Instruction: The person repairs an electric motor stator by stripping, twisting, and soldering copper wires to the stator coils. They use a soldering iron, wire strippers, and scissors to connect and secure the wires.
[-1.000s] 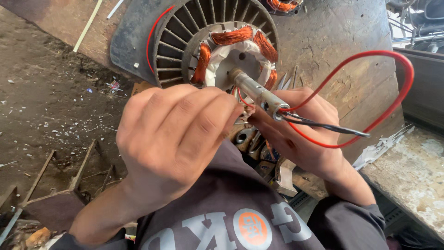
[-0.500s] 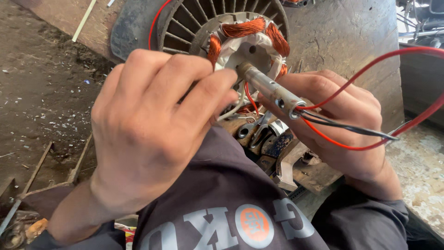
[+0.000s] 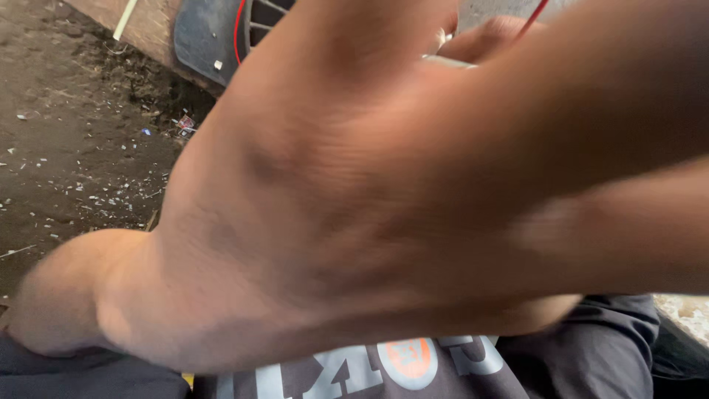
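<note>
My left hand (image 3: pixel 354 207) is raised very close to the camera, blurred, and its back fills most of the view, so its fingers and anything in them are hidden. Behind it at the top, a small part of my right hand (image 3: pixel 491 33) shows beside a sliver of bright metal (image 3: pixel 447 60) and a thin red wire (image 3: pixel 533 13). At the top left, the dark grey edge of a finned motor housing (image 3: pixel 203 37) peeks out, with another red wire (image 3: pixel 239 29) along its rim. The rest of the motor is covered.
Dark dirt ground (image 3: pixel 66 148) strewn with small pale scraps lies to the left. A wooden plank (image 3: pixel 151 26) with a white stick (image 3: pixel 124 18) on it runs along the top left. My dark printed shirt (image 3: pixel 384 369) fills the bottom edge.
My left hand has risen toward the camera and now blocks the motor, its copper windings, the shaft and most of my right hand, which were all plainly visible before.
</note>
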